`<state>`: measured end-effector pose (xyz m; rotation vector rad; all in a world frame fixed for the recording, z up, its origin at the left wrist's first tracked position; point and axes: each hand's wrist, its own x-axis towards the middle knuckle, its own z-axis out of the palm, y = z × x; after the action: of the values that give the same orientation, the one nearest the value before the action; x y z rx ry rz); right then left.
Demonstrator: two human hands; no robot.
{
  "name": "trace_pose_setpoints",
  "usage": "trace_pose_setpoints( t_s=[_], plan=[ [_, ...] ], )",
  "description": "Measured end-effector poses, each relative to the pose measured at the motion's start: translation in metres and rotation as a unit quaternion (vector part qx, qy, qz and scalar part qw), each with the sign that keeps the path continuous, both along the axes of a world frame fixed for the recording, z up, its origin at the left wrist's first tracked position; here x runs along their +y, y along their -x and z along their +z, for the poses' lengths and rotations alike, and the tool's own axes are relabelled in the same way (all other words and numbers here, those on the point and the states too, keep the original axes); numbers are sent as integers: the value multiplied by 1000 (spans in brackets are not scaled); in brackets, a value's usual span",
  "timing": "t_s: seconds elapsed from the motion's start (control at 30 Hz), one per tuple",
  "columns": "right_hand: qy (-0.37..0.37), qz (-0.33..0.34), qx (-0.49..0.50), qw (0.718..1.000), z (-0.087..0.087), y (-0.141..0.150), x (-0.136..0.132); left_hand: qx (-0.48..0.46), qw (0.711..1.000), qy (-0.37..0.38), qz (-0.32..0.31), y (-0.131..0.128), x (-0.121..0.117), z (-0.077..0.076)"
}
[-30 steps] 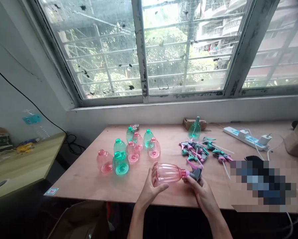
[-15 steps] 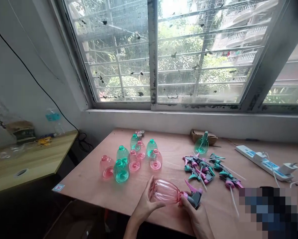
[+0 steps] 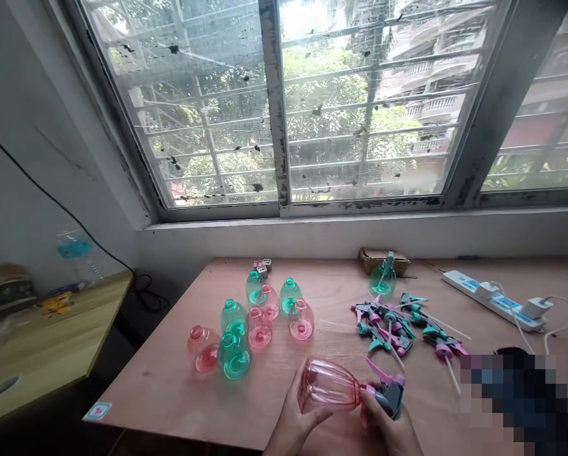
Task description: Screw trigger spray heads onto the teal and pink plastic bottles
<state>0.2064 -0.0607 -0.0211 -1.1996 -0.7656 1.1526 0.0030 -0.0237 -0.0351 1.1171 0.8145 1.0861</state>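
Note:
A clear pink spray bottle [image 3: 331, 384] lies sideways between my hands, low in the middle of the view. My left hand [image 3: 299, 411] is wrapped round its base. At the neck, my right hand [image 3: 389, 425] grips the grey and pink spray head [image 3: 389, 394], which sits on the bottle's mouth; whether it is fully screwed down I cannot tell. Left of my hands stand several open-necked bottles, among them a green bottle [image 3: 234, 358] and a pink bottle [image 3: 301, 320]. To the right lies a pile of loose spray heads [image 3: 385, 326] with white tubes.
A green bottle with a spray head [image 3: 383, 277] stands at the back by a brown box [image 3: 368, 259]. A white power strip [image 3: 497, 301] with plugs and cables lies at right. Small cubes [image 3: 261, 268] sit at the back left. A wooden desk [image 3: 75, 354] is at far left.
The view has shifted, so the table things appear lower. Both hands, still on the spray bottle, appear farther right and lower. My right fingers have changed position slightly at the neck.

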Motion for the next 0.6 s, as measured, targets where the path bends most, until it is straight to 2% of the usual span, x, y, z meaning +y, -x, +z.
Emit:
trace_pose_setpoints(
  t_s=[0.1, 0.27, 0.33, 0.43, 0.6],
  plan=[
    [-7, -20, -8, 1000, -4, 6, 0, -9, 1000, 6, -21, 1, 3, -1],
    [-13, -22, -2, 1000, -6, 11, 1, -21, 999, 18, 42, -2, 6, -10],
    [-16, -1, 2, 1000, -3, 9, 1, -2, 999, 20, 40, -4, 6, -12],
    [-8, 41, 26, 999, 6, 3, 2, 20, 999, 19, 23, -5, 4, -8],
    [-7, 73, 47, 996, 17, 1, 5, 8, 999, 11, 41, -7, 1, 3]
  ],
)
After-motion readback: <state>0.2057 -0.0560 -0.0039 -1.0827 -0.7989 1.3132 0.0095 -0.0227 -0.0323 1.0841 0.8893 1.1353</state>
